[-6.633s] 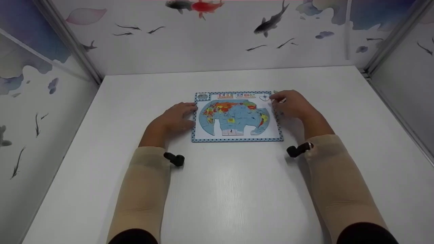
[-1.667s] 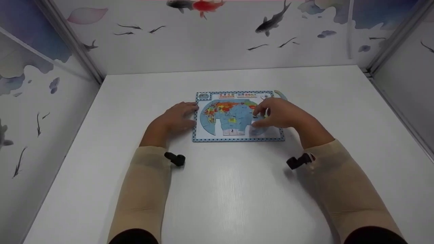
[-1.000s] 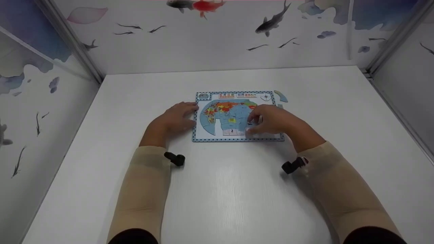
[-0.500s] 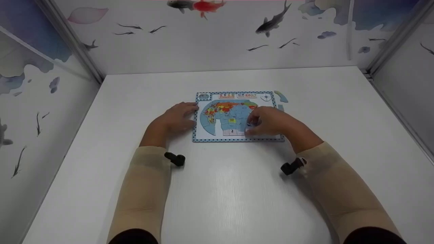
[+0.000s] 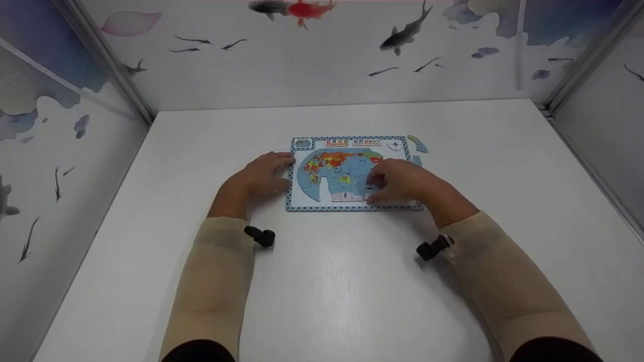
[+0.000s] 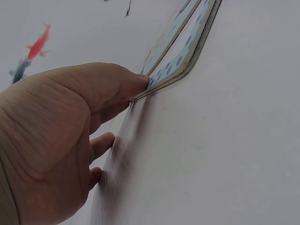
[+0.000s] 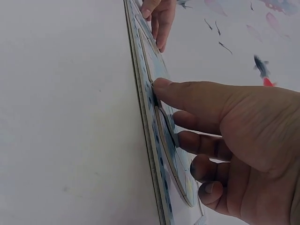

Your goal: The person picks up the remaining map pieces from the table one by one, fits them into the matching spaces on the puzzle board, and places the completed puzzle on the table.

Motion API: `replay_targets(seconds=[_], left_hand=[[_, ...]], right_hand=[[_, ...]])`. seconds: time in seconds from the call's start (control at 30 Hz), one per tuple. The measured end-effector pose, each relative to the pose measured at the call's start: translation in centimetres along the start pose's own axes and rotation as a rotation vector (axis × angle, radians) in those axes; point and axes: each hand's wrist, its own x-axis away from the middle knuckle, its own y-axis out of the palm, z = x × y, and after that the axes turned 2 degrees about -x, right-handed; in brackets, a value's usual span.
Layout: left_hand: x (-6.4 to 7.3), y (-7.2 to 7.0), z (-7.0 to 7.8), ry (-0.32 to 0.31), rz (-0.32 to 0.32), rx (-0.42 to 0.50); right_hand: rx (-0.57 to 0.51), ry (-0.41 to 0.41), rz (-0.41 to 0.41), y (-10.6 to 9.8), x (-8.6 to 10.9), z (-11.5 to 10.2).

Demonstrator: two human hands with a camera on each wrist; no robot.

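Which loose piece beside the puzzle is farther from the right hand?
The curved blue piece with a yellow-green end, by the far right corner of the puzzle board; the other loose piece lies nearer the right hand.

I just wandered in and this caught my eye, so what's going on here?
Someone is working on a world-map jigsaw at a white table. Their left hand touches the left edge of the board, while their right hand holds a piece at the map's lower right. A bare white gap shows at the lower left, and at least two loose pieces lie beside the board's right edge.
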Motion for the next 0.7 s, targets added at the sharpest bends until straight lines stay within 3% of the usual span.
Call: replay_targets(seconds=[0.47,0.7], left_hand=[[0.19,-0.02,0.07,-0.030,0.003,0.017],[0.01,0.01,0.07,-0.009,-0.003,0.003]], right_hand=[[-0.051,0.049,-0.034,-0.30,0.16,-0.16],[-0.052,0.056,-0.035,-0.23,0.16,-0.17]])
